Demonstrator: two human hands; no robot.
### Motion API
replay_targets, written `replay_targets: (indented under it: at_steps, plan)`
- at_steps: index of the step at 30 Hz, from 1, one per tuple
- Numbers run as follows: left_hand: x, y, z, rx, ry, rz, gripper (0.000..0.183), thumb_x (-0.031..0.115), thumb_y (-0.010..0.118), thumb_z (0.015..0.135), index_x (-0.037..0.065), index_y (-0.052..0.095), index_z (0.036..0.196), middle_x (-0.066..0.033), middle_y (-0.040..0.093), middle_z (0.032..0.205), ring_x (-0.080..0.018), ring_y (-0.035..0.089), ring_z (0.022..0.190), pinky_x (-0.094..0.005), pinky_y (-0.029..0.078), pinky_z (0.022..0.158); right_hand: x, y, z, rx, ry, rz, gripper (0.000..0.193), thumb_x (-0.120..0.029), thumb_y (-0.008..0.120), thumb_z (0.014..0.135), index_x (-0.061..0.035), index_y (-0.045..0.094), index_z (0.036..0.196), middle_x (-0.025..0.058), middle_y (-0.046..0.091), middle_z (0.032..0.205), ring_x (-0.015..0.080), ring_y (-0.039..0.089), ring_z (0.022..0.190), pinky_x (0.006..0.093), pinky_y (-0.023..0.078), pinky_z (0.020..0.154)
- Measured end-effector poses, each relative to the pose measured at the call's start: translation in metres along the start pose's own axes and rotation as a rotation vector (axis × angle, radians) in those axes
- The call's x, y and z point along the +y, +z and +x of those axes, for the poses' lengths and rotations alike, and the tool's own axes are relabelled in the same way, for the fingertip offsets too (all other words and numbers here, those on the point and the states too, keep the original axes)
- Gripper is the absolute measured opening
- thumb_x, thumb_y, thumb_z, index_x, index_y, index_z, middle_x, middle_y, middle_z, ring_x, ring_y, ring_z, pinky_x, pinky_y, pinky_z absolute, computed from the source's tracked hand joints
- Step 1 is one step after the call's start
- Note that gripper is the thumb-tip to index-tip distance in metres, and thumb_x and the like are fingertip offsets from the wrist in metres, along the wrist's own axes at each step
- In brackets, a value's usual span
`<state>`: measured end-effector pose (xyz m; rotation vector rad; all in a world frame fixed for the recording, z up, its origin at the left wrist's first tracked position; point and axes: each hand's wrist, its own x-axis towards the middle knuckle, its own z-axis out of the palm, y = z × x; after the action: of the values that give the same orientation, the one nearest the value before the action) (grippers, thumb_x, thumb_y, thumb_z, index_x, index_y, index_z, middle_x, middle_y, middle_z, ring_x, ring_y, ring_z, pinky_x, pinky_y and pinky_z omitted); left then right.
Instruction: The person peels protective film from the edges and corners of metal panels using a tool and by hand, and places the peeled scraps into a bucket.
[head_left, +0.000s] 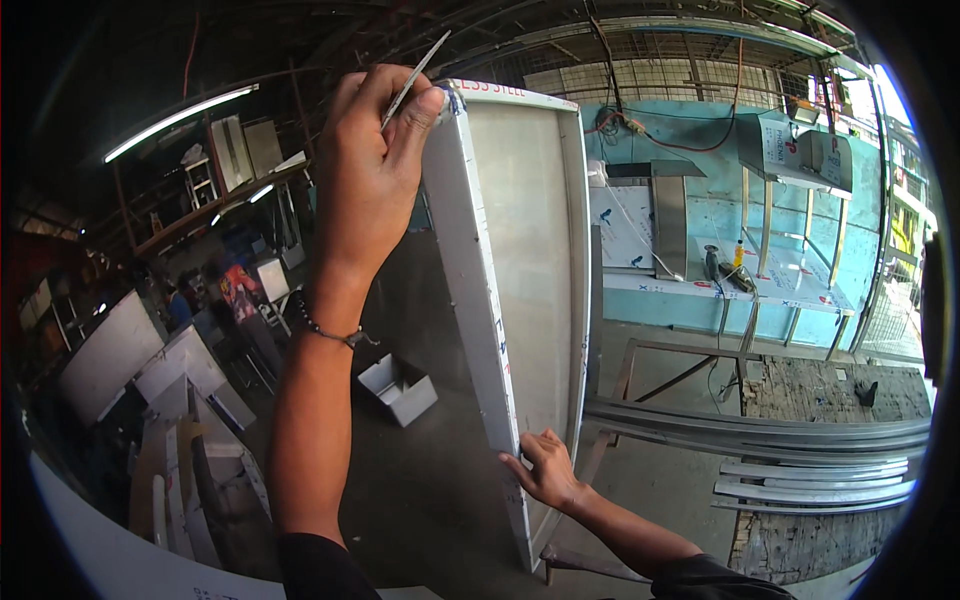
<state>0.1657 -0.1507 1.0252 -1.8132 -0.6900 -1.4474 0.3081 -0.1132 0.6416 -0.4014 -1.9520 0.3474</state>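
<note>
A tall sheet-metal panel (520,240) with folded edges stands upright and slightly tilted in front of me, partly covered with printed white film. My left hand (375,150) is raised at its upper left corner, pinching a thin, flat metal strip (418,75) between thumb and fingers. The strip points up and to the right; its exact kind does not show. Lower down, my right hand (545,470) is closed round the panel's near edge, thumb on the outer face and fingers curled inside.
An open white box (398,390) sits on the floor left of the panel. Long metal bars (810,480) lie on a worn wooden bench (840,390) at right. Behind it, a film-covered metal table (780,285) carries an angle grinder (712,262) and a yellow bottle (739,254). Metal sheets (115,355) lean at left.
</note>
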Motion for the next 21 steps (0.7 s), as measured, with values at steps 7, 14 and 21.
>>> replay_targets:
  at_steps: [7,14,21]
  plan:
    - [0.028,0.004,0.008,-0.050,-0.128,0.016,0.023,0.022,0.071,0.099,0.000,0.064,0.099,-0.0042,0.060,0.076,-0.0124,0.051,0.067,-0.0276,0.044,0.065,0.001,-0.008,-0.005,-0.060,0.030,-0.010,0.026,-0.028,0.069,0.097,-0.0039,0.060,0.091,0.0132,0.060,0.074,0.0326,0.060,0.067,0.0412,0.041,0.074]
    - [0.041,0.010,0.013,-0.094,-0.101,0.008,0.022,0.021,0.071,0.099,0.000,0.065,0.098,-0.0004,0.059,0.081,-0.0072,0.050,0.075,-0.0240,0.043,0.069,0.000,-0.019,-0.013,-0.088,0.047,0.010,0.026,-0.030,0.068,0.098,-0.0050,0.061,0.094,0.0118,0.061,0.075,0.0308,0.060,0.068,0.0399,0.039,0.075]
    - [0.045,0.016,0.012,-0.127,-0.069,-0.117,0.021,0.020,0.072,0.098,0.000,0.066,0.097,0.0002,0.056,0.081,-0.0078,0.048,0.075,-0.0245,0.039,0.067,-0.003,-0.031,-0.019,-0.053,0.043,0.037,0.027,-0.031,0.069,0.098,-0.0053,0.061,0.093,0.0113,0.061,0.078,0.0294,0.060,0.072,0.0388,0.039,0.076]
